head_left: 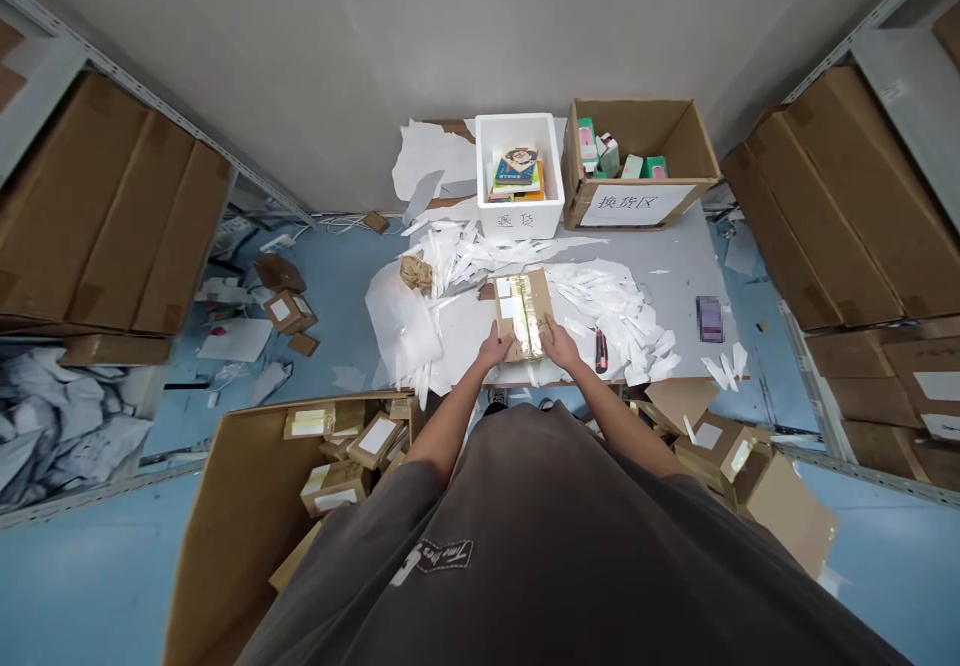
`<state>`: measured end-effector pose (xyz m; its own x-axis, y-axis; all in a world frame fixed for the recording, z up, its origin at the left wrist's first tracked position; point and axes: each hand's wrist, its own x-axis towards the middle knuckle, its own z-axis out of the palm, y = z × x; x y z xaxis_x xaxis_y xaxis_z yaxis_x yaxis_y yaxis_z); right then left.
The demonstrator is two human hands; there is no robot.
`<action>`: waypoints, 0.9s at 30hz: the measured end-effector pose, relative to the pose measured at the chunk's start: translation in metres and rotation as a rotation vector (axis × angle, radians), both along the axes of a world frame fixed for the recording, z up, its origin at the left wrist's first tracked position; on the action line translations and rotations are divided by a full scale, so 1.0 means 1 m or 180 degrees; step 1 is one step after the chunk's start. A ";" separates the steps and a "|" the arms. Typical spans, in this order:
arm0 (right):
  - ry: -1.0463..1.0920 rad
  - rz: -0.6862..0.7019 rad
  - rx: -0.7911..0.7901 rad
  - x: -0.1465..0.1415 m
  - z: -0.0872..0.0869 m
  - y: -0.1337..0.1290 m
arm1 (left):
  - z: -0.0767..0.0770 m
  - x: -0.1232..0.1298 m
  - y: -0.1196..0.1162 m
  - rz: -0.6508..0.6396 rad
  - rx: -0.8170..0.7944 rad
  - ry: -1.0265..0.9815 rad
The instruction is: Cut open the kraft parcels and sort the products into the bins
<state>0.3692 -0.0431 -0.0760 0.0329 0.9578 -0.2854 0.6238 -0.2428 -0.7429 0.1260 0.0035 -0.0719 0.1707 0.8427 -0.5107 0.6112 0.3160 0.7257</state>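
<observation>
A flat cardboard parcel (pixel 533 306) with yellowish tape down its middle and white labels on its left part lies near the table's front edge. My left hand (pixel 495 346) grips its lower left corner, and my right hand (pixel 559 341) holds its lower right side. Just right of my right hand is a red and black cutter (pixel 601 351). White paper strips (pixel 607 301) are heaped on both sides of the parcel. Crumpled brown paper (pixel 415 274) and a clear plastic bag (pixel 405 326) lie to the left.
Behind the parcel stand a white foam box (pixel 520 223) with books and a cardboard box (pixel 645 206) with small cartons. A phone (pixel 709 320) lies at the right. Large open box (pixel 225 516) of parcels at lower left; more parcels (pixel 724 446) at lower right; shelves flank both sides.
</observation>
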 end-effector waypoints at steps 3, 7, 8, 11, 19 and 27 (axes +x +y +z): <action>-0.0012 0.0009 0.0231 0.019 -0.001 -0.023 | 0.010 -0.012 -0.007 -0.0019 -0.0072 0.0153; -0.0309 -0.0724 0.0384 0.057 -0.012 -0.040 | 0.030 -0.021 0.029 -0.1038 0.0643 0.0235; -0.0389 -0.0911 0.0312 0.069 -0.016 -0.041 | 0.034 -0.021 0.043 -0.1393 0.0620 0.0207; -0.0526 -0.1239 -0.0222 0.103 -0.034 -0.039 | 0.039 -0.013 0.082 -0.1782 0.0484 0.0432; -0.1233 -0.1510 -0.1376 0.146 -0.076 -0.028 | 0.023 0.001 0.092 -0.1714 0.0290 0.0920; -0.0913 -0.2011 -0.1265 0.154 -0.052 -0.033 | 0.020 0.007 0.075 -0.1152 0.0253 0.0676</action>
